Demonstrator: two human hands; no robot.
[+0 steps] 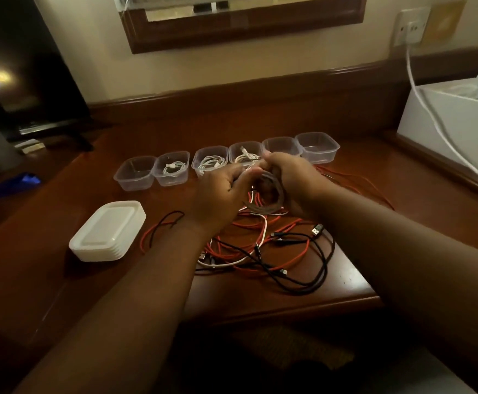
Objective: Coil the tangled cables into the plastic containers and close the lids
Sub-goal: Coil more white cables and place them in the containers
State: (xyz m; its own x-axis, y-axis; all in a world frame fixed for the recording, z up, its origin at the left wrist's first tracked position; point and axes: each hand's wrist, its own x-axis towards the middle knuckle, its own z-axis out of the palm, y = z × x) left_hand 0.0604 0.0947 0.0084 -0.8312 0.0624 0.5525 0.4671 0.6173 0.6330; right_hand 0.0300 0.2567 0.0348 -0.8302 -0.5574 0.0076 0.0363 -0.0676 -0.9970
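Left hand (220,191) and right hand (289,177): fingers curled round pale coiled cable (271,194), held above tangled cables (263,251) on desk (47,223). Behind: six open containers (172,167), three holding white cables. Left: stacked lids (108,231). Right: white box (459,120).

1 head-worn wide-angle view, forward and down, seemingly close over the wooden desk (345,282).

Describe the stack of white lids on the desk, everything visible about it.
The stack of white rectangular plastic lids sits on the dark wooden desk, left of the tangled cables and nearer the camera than the row of clear containers. The lids have rounded corners, look translucent white and lie flat, nested evenly, their edges showing as ridges. Nothing touches the stack but the desk; both hands are elsewhere.
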